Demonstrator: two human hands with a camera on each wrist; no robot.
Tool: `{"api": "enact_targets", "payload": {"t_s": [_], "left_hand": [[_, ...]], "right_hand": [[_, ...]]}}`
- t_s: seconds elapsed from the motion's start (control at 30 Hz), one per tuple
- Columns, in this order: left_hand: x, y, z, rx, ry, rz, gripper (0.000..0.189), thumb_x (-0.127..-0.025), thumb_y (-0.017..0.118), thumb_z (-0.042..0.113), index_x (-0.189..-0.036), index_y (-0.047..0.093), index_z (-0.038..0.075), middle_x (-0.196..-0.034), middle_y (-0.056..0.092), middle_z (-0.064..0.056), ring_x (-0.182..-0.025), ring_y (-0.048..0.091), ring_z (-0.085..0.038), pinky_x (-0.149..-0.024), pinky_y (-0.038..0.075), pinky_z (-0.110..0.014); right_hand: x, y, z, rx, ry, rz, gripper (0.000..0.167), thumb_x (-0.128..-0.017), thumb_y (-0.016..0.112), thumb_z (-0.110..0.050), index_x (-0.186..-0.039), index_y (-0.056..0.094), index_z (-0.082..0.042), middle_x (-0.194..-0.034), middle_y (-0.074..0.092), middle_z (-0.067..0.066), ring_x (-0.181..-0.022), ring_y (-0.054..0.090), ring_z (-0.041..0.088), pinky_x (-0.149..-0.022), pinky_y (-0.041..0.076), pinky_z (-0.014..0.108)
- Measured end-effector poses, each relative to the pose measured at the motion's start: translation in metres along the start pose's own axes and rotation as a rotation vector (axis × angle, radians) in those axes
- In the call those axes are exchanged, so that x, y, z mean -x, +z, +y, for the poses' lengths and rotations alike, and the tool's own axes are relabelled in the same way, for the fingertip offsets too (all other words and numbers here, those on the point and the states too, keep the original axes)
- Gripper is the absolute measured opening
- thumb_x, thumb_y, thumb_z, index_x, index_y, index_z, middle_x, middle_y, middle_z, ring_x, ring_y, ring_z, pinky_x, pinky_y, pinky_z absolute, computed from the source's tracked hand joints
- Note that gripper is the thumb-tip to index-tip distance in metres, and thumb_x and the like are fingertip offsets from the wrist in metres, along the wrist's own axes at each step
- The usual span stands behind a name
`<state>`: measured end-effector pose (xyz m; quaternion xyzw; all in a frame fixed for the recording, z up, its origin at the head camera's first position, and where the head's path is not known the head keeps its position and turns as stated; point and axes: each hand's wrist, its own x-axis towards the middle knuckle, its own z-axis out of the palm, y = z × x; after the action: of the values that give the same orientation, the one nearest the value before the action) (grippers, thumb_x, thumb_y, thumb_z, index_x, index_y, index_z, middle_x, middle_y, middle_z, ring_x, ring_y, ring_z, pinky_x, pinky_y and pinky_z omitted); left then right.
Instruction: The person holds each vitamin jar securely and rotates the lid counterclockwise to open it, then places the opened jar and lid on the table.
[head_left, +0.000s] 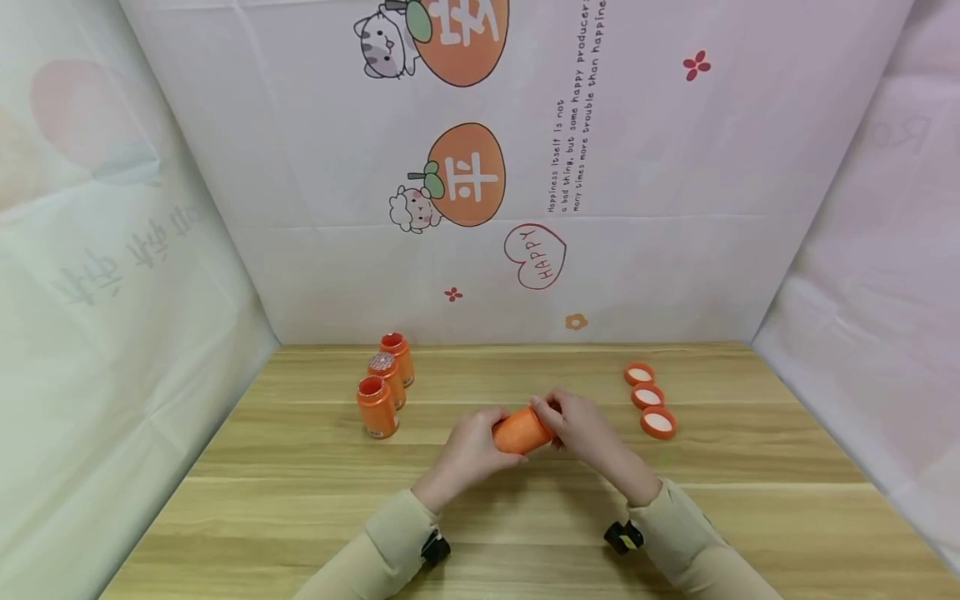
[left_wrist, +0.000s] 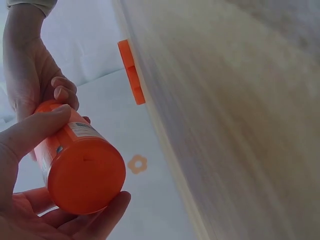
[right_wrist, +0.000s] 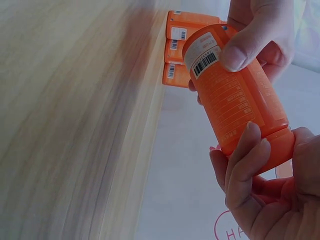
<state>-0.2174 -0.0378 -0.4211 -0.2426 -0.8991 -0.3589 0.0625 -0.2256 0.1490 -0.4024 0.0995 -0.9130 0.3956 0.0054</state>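
Above the middle of the table, an orange bottle is held tilted between both hands. My left hand grips the bottle's body, thumb along one side and fingers round the other; its flat base shows in the left wrist view. At the opposite end, my right hand holds the orange lid with fingers and thumb curled round it. The right wrist view shows the lid sitting on the bottle, with a seam between them. A white barcode label lies near the base.
Three orange bottles without lids stand in a row on the left, the nearest bottle open-mouthed and the middle bottle with a patterned pale top. Three orange lids lie at the right, pale insides up, the nearest lid included. Printed cloth hangs behind.
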Motion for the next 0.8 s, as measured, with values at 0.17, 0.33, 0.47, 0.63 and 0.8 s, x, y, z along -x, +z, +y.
{"api": "enact_targets", "payload": {"t_s": [0.17, 0.33, 0.47, 0.63, 0.8], "left_hand": [[0.0, -0.0001, -0.0003, 0.02, -0.001, 0.01, 0.043, -0.065, 0.086, 0.024, -0.103, 0.069, 0.012, -0.09, 0.068, 0.002, -0.074, 0.055, -0.008, -0.066, 0.045, -0.023], [-0.001, 0.0, -0.0027, 0.051, -0.016, -0.008, 0.042, -0.064, 0.086, 0.026, -0.101, 0.07, 0.013, -0.086, 0.067, 0.005, -0.07, 0.054, -0.006, -0.063, 0.044, -0.022], [-0.0011, -0.0001, -0.0045, 0.122, -0.05, -0.036, 0.042, -0.064, 0.086, 0.026, -0.101, 0.072, 0.013, -0.083, 0.067, 0.006, -0.069, 0.054, -0.008, -0.061, 0.044, -0.023], [-0.0012, -0.0009, -0.0043, 0.163, -0.08, -0.062, 0.041, -0.064, 0.086, 0.029, -0.1, 0.072, 0.014, -0.082, 0.067, 0.007, -0.069, 0.055, -0.01, -0.061, 0.044, -0.025], [-0.0018, -0.002, -0.0054, 0.185, -0.104, -0.091, 0.046, -0.064, 0.085, 0.032, -0.105, 0.071, 0.014, -0.086, 0.068, 0.006, -0.073, 0.056, -0.011, -0.064, 0.045, -0.027]], "right_hand": [[0.0007, -0.0011, -0.0007, 0.015, -0.013, -0.007, 0.039, -0.095, 0.05, -0.044, -0.094, 0.061, -0.007, -0.064, 0.055, 0.003, -0.049, 0.053, 0.015, -0.048, 0.045, 0.027], [0.0016, -0.0011, 0.0, 0.05, -0.036, -0.007, 0.031, -0.096, 0.053, -0.038, -0.094, 0.061, -0.008, -0.061, 0.054, 0.002, -0.049, 0.054, 0.016, -0.048, 0.045, 0.026], [0.0028, -0.0014, 0.0, 0.084, -0.077, -0.002, 0.027, -0.095, 0.055, -0.036, -0.091, 0.061, -0.01, -0.059, 0.053, 0.0, -0.049, 0.054, 0.017, -0.047, 0.044, 0.026], [0.004, -0.0022, 0.0002, 0.085, -0.099, -0.002, 0.026, -0.095, 0.054, -0.036, -0.091, 0.06, -0.01, -0.059, 0.054, 0.0, -0.049, 0.054, 0.017, -0.047, 0.044, 0.026], [0.0046, -0.003, 0.0013, 0.076, -0.128, -0.005, 0.026, -0.096, 0.054, -0.035, -0.094, 0.06, -0.01, -0.062, 0.054, -0.001, -0.051, 0.056, 0.018, -0.048, 0.044, 0.025]]}}
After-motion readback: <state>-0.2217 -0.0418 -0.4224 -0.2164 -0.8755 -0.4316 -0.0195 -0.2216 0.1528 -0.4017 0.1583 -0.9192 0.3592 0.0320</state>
